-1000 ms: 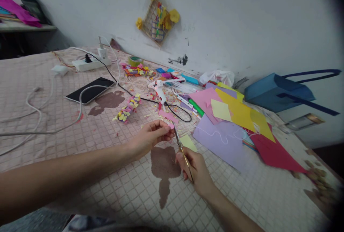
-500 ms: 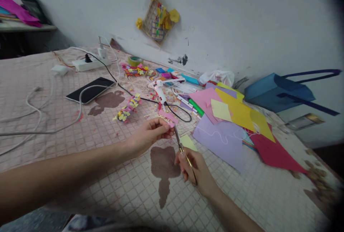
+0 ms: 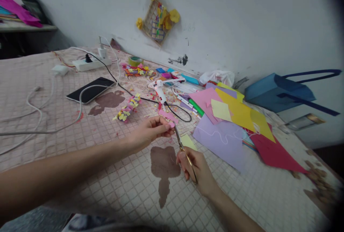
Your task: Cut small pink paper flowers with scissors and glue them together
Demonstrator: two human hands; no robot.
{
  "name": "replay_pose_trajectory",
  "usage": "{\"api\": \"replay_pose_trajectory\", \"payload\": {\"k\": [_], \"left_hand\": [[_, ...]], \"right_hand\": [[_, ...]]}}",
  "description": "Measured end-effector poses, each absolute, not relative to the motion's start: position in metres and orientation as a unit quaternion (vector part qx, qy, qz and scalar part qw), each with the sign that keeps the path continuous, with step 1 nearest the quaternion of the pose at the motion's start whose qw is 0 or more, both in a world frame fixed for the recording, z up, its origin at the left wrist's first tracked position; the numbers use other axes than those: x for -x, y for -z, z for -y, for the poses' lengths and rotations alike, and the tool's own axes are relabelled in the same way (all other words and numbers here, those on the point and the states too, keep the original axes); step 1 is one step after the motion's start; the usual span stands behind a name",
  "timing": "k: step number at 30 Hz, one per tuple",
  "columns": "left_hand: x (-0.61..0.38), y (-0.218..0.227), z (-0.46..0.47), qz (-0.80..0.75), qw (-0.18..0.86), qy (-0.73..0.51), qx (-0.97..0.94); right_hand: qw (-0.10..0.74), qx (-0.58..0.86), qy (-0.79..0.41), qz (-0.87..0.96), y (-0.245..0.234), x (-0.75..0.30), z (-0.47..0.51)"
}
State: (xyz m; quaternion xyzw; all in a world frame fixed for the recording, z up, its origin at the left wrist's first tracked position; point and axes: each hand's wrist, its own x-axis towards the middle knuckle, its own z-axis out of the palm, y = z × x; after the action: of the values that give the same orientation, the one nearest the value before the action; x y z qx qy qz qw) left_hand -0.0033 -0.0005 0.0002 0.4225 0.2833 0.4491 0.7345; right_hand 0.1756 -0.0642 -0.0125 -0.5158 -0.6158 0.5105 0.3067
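Over the checked cloth (image 3: 126, 192), the left hand (image 3: 149, 133) pinches a pink paper strip (image 3: 168, 116), while the right hand (image 3: 197, 169) firmly grips scissors (image 3: 182, 149) just beside it.

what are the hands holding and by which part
The left hand pinches a pink paper strip at its near end; the right hand grips gold-coloured scissors by the handle end, blades pointing up.

One head-worn camera looks forward and down from above the fingers (image 3: 164, 127), over the table (image 3: 94, 126), toward the wall (image 3: 242, 28) beyond them.
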Motion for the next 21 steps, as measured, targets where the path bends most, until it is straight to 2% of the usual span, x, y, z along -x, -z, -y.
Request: {"api": "replay_pose_trajectory", "payload": {"k": [21], "left_hand": [[0.0074,0.0032,-0.0063,-0.26,0.729,-0.44,-0.456]], "right_hand": [[0.309,0.527,-0.538,0.58,0.0121,-0.1746,0.0635]]}}
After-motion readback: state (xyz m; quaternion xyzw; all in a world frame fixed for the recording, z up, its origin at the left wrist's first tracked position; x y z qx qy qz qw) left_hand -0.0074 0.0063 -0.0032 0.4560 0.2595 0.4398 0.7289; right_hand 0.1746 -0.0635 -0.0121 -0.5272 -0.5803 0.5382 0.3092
